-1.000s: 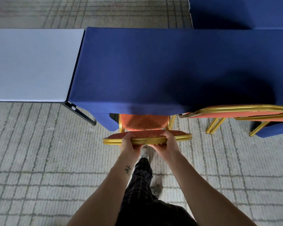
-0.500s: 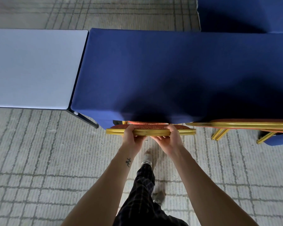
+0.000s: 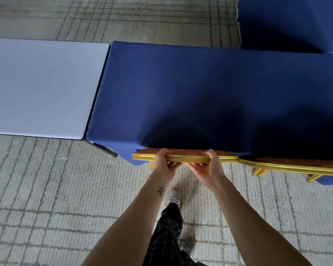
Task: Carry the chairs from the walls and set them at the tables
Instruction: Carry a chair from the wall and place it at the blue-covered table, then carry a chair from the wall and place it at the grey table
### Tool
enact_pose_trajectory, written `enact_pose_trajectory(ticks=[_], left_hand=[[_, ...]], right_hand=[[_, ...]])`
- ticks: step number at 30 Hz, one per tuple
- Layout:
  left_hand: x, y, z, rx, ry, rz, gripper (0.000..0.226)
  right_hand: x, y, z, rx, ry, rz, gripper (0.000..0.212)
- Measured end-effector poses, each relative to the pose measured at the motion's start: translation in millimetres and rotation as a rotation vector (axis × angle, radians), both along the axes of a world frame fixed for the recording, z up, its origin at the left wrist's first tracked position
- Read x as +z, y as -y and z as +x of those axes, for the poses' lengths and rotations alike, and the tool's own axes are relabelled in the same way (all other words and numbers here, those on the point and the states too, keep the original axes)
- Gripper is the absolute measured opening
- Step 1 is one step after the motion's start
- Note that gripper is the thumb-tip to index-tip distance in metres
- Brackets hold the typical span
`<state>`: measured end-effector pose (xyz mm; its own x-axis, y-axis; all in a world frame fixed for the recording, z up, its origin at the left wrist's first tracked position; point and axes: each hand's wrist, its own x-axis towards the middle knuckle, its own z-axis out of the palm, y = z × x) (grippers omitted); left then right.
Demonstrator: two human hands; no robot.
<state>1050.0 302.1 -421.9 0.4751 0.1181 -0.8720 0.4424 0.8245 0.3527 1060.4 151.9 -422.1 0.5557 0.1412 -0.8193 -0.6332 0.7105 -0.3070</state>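
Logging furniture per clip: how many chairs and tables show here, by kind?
Gold-framed chairs: 2, one held, one beside it
Blue-clothed tables: 2, near, far
Bare grey table: 1
Total: 5

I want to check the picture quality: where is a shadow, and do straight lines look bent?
Head view: a dark shadow lies on the blue tablecloth, just above both hands on the chair back. Head view: the wide lens tilts and slightly bows the table edges. Head view: no glare; the picture is slightly soft.
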Motion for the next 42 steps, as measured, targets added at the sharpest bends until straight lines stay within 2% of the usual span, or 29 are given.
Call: enact_pose_trajectory(ticks=[2, 4, 6, 8, 10, 12, 15, 17, 24, 30, 36, 42], left_hand=[[5, -2, -3, -0.028, -0.020, 0.053, 0.041], [12, -6, -10, -0.115, -0.027, 0.084, 0.037], [18, -8, -19, -0.212, -0.024, 0.088, 0.031], [19, -10, -26, -0.276, -0.033, 0.109, 0.037], [25, -13, -35, -0.347, -0.059, 0.205, 0.046], [34, -15, -43, -0.402, -0.063, 0.312, 0.045], [52, -16, -63, -0.457, 0.035, 0.395, 0.026], [61, -18, -79, -0.480, 0.094, 0.420, 0.023], [76, -14, -140, -0.233, 0.163, 0.473, 0.027], [98, 10, -238, 0.066, 0.316, 0.418, 0.028], [104, 9, -332, 0.245, 0.226, 0.424, 0.034], [122, 0, -395, 0.434, 0.210, 0.417, 0.030]], right_hand=[[4, 2, -2, 0.016, -0.003, -0.043, 0.017], [9, 3, -8, 0.076, -0.014, -0.189, 0.015], [14, 3, -14, 0.122, 0.001, -0.298, 0.029], [16, 2, -25, 0.228, 0.037, -0.384, 0.053], [19, 2, -38, 0.337, 0.080, -0.440, 0.066], [24, 0, -47, 0.383, 0.113, -0.435, 0.066], [36, -11, -59, 0.414, 0.162, -0.335, 0.054], [44, -18, -67, 0.466, 0.197, -0.305, 0.047], [76, -19, -103, 0.614, 0.304, -0.251, 0.032], [83, -22, -156, 0.749, 0.394, -0.217, 0.025], [107, -48, -203, 0.892, 0.485, -0.138, 0.016], [124, -73, -272, 1.115, 0.547, -0.067, 0.019]])
